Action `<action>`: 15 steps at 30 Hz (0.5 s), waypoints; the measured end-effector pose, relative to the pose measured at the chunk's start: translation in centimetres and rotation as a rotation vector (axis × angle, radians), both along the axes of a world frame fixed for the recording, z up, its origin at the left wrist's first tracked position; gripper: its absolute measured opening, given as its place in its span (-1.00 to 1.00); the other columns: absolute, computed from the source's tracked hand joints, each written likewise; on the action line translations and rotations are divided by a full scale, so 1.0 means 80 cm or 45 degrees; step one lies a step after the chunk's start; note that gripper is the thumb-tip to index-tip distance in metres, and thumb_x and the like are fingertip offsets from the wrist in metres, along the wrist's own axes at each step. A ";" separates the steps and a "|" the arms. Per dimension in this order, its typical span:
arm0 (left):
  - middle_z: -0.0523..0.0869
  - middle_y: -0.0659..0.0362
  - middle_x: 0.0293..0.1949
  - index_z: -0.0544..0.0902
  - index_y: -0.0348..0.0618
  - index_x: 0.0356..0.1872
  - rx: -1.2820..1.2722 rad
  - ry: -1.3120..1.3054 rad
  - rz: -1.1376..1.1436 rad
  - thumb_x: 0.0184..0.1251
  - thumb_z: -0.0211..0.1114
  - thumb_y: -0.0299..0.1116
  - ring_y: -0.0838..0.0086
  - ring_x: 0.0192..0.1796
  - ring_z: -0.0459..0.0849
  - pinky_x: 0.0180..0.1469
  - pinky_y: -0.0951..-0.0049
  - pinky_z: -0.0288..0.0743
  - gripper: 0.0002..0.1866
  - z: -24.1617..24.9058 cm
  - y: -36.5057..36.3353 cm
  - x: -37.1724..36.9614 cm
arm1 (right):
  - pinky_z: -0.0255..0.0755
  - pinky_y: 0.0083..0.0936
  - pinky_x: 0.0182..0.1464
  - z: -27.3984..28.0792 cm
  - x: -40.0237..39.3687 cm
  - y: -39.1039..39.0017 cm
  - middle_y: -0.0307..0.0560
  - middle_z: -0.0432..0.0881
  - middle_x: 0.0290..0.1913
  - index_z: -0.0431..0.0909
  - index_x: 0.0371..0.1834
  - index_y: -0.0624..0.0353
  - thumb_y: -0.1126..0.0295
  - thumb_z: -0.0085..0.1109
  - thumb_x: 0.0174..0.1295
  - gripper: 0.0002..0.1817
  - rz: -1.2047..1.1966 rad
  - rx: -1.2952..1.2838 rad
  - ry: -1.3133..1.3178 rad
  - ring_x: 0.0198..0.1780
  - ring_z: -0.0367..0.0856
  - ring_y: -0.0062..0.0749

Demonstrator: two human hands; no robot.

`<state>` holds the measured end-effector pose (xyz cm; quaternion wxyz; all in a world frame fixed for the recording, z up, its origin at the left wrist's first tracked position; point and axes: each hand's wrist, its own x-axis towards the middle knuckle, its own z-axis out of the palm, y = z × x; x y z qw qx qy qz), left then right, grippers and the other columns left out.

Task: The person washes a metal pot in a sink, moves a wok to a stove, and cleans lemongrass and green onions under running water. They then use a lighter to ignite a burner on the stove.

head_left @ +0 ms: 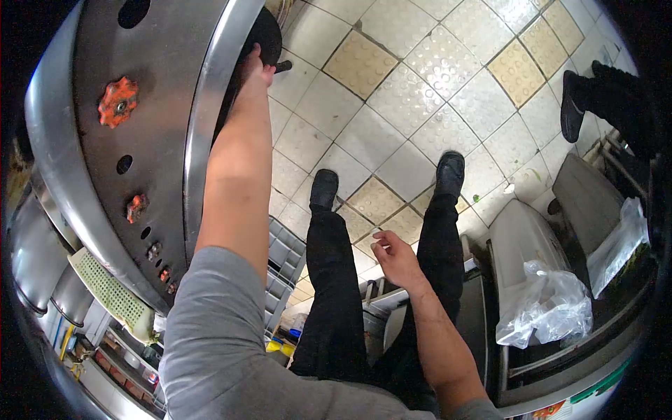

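My left hand (pixel 257 71) reaches forward past the steel rim of the stove (pixel 196 105), against a round black object (pixel 267 36) that I cannot identify. A short black handle-like stub (pixel 283 66) sticks out beside the thumb. Most of this hand's fingers are hidden by the rim and the dark object, so its grip does not show. My right hand (pixel 396 260) hangs in the air in front of my legs, fingers loosely bent and apart, holding nothing.
Orange valve knobs (pixel 118 102) line the stove front. A grey plastic crate (pixel 283 262) stands by my left leg. At right, a pale container (pixel 525 241) has a clear plastic bag (pixel 546 308) over it. Another person's shoe (pixel 572 108) rests on the tiled floor (pixel 399 133).
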<state>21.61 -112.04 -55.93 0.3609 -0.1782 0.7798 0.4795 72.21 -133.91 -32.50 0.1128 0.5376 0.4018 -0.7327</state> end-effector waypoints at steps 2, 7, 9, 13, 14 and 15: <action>0.29 -0.11 0.34 0.16 -0.03 0.48 -0.002 -0.002 0.015 0.22 0.46 0.12 -0.01 0.29 0.40 0.35 -0.06 0.40 -0.06 0.009 0.011 0.025 | 0.58 -0.31 -0.12 0.002 0.001 0.005 0.03 0.72 -0.17 0.53 0.12 0.21 0.28 0.18 0.35 -0.65 -0.001 -0.016 0.004 -0.25 0.73 -0.20; 0.24 -0.10 0.46 0.16 -0.07 0.50 -0.010 0.150 0.322 0.25 0.44 0.11 0.00 0.35 0.44 0.24 -0.02 0.52 -0.07 -0.004 0.028 0.002 | 0.58 -0.33 -0.16 0.000 0.001 0.000 0.03 0.72 -0.18 0.53 0.12 0.22 0.30 0.17 0.36 -0.66 -0.008 -0.016 -0.002 -0.29 0.72 -0.22; 0.27 -0.11 0.45 0.19 -0.12 0.48 -0.019 0.252 0.350 0.25 0.43 0.11 0.00 0.35 0.45 0.25 0.00 0.51 -0.08 -0.006 0.025 -0.029 | 0.57 -0.36 -0.19 0.000 0.000 0.002 0.01 0.71 -0.19 0.53 0.12 0.22 0.32 0.16 0.37 -0.68 -0.049 -0.018 0.010 -0.31 0.71 -0.27; 0.33 -0.13 0.43 0.25 -0.21 0.44 0.015 0.495 0.234 0.25 0.42 0.10 0.01 0.36 0.46 0.28 0.04 0.49 -0.11 0.030 0.006 -0.048 | 0.56 -0.39 -0.21 0.008 0.001 0.013 -0.01 0.70 -0.20 0.53 0.11 0.22 0.33 0.16 0.38 -0.69 -0.089 -0.062 0.078 -0.33 0.69 -0.33; 0.34 -0.13 0.43 0.27 -0.23 0.43 0.015 0.592 0.193 0.25 0.42 0.10 0.01 0.36 0.47 0.29 0.05 0.48 -0.11 0.025 0.000 -0.034 | 0.56 -0.41 -0.22 0.009 -0.004 0.017 -0.02 0.70 -0.20 0.53 0.11 0.22 0.32 0.17 0.38 -0.69 -0.112 -0.033 0.090 -0.33 0.68 -0.36; 0.35 -0.13 0.42 0.28 -0.26 0.43 0.016 0.649 0.152 0.25 0.42 0.10 0.01 0.36 0.47 0.30 0.06 0.48 -0.12 0.020 -0.002 -0.025 | 0.55 -0.42 -0.22 0.009 -0.007 0.018 -0.03 0.70 -0.20 0.54 0.11 0.22 0.32 0.17 0.38 -0.69 -0.137 -0.005 0.094 -0.33 0.67 -0.38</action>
